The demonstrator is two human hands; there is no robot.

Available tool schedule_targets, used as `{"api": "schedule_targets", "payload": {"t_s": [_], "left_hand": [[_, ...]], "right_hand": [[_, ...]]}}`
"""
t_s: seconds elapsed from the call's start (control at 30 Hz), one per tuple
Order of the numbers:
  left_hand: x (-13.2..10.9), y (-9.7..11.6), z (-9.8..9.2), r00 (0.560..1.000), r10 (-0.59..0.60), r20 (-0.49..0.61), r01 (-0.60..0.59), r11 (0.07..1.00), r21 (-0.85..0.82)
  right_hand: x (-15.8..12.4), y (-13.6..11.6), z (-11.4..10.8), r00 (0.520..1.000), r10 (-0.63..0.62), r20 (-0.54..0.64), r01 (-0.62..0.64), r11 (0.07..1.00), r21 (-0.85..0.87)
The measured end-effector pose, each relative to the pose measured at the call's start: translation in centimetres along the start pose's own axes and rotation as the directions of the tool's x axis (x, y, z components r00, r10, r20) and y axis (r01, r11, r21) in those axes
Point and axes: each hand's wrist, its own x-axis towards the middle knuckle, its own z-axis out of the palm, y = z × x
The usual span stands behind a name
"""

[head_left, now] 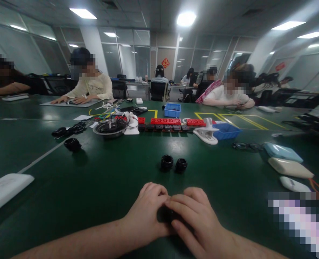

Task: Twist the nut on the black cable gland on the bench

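Observation:
My left hand (148, 212) and my right hand (198, 219) meet low in the middle of the view, just above the green table. Both are closed around a small black part (165, 214), with fingers wrapped over it from either side. Most of that part is hidden, so its exact shape does not show. Beyond my hands, two glossy black ring-shaped fittings stand side by side, a larger one (166, 163) and a smaller one (181, 165). Another black round fitting (72, 144) lies farther off to the left.
Across the green table (116, 172) stand a clear bowl (109, 135) of black pieces, red blocks (166, 121), a white clip stand (207, 132) and blue bins (226, 131). Eyeglasses (247, 146) and pouches (283, 153) lie right; a white device (8, 190) left. Other people sit beyond.

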Motion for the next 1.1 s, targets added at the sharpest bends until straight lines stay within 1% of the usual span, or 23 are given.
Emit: {"api": "schedule_targets", "payload": {"t_s": [0.17,0.27,0.33,0.4,0.47,0.53,0.6,0.67,0.77,0.87,0.93,1.03,1.1], "left_hand": [[-0.1,0.2,-0.1,1.0,0.011,-0.002,-0.011,0.999,0.037],[-0.2,0.3,-0.4,1.0,-0.011,0.017,0.01,0.999,0.041],[-0.2,0.3,-0.5,0.999,-0.033,0.039,0.032,0.999,0.031],[-0.2,0.3,-0.7,0.998,-0.044,0.054,0.042,0.999,0.021],[-0.2,0.1,-0.7,0.997,-0.042,0.065,0.04,0.999,0.017],[-0.2,0.1,-0.8,0.997,-0.042,0.063,0.04,0.999,0.026],[-0.3,0.2,-0.8,0.997,-0.044,0.068,0.041,0.998,0.041],[-0.4,0.3,-0.8,0.996,-0.043,0.077,0.039,0.998,0.054],[-0.6,0.3,-0.7,0.997,-0.025,0.078,0.02,0.998,0.067],[-0.7,0.2,-0.6,0.996,-0.003,0.086,-0.003,0.997,0.071],[-0.6,0.2,-0.6,0.995,-0.009,0.096,0.002,0.997,0.075],[-0.6,0.2,-0.6,0.996,-0.021,0.089,0.015,0.998,0.067],[-0.7,0.2,-0.4,0.998,-0.01,0.068,0.006,0.998,0.059]], "right_hand": [[-0.1,-0.4,-0.1,0.994,-0.085,0.064,0.081,0.995,0.051],[-0.5,-0.5,0.0,0.992,-0.122,0.031,0.12,0.991,0.063],[-0.8,-0.4,-0.1,0.991,-0.128,0.043,0.126,0.991,0.045],[-0.9,-0.1,-0.2,0.992,-0.102,0.077,0.102,0.995,0.004],[-0.9,0.4,-0.3,0.997,-0.06,0.052,0.062,0.997,-0.037],[-0.8,1.0,-0.3,1.0,0.005,0.02,-0.004,0.998,-0.069],[-0.7,1.7,-0.3,0.997,0.076,0.013,-0.074,0.993,-0.09],[-0.5,2.0,-0.3,0.992,0.122,0.031,-0.118,0.988,-0.102],[-0.3,2.1,-0.3,0.987,0.13,0.095,-0.123,0.989,-0.079],[-0.4,2.0,-0.2,0.981,0.117,0.157,-0.116,0.993,-0.013],[-0.5,2.0,-0.2,0.985,0.115,0.129,-0.117,0.993,0.015],[-0.7,1.8,-0.3,0.995,0.088,0.051,-0.089,0.996,0.0],[-0.8,1.5,-0.3,0.997,0.054,0.056,-0.053,0.998,-0.015]]}}
